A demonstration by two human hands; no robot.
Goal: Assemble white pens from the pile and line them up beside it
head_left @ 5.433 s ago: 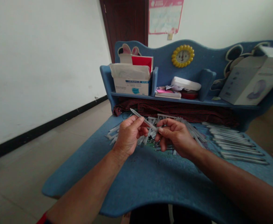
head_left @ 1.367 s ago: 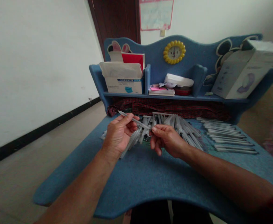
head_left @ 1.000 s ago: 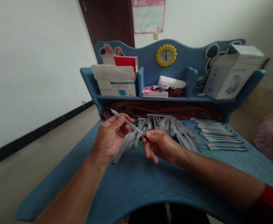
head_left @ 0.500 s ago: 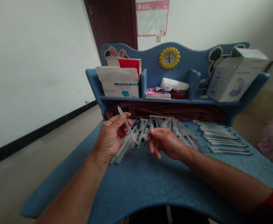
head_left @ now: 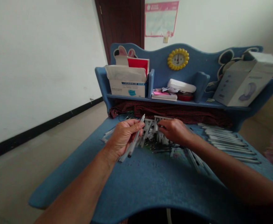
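Along the back half of the blue worktop [head_left: 136, 183], a loose heap of translucent plastic pen barrels [head_left: 147, 135] lies at many angles; each piece is slim, straight and cylindrical, greyish-white, smooth-looking. Small dark pieces [head_left: 161, 151] lie just in front of it, their detail too fine to read. Worktop surface is matt and speckled, with a curved front edge.

Left hand [head_left: 122, 137]: fingers [head_left: 138, 126] pinch a translucent pen [head_left: 136, 141] above the left part of the heap. Pen is tilted, narrow tip up towards the back edge, dark end down towards the front edge.

Right hand [head_left: 177, 132]: back of the hand upward, fingers bent over the heap near the back edge. Cannot tell whether they grip a piece; their ends are partly hidden.

Near the right edge, a row of pens [head_left: 232, 141] lies side by side, roughly parallel, well apart from the left hand. Soft, folded dark-red checked cloth [head_left: 173, 110] runs along the back edge, beneath the shelf [head_left: 136, 99].

Compared with half a second ago: the pen's tip has swung from left-leaning to right-leaning. The right hand, then palm side partly visible beside the dark end, is now turned over and further back, on the heap. Row at the right edge looks unchanged.
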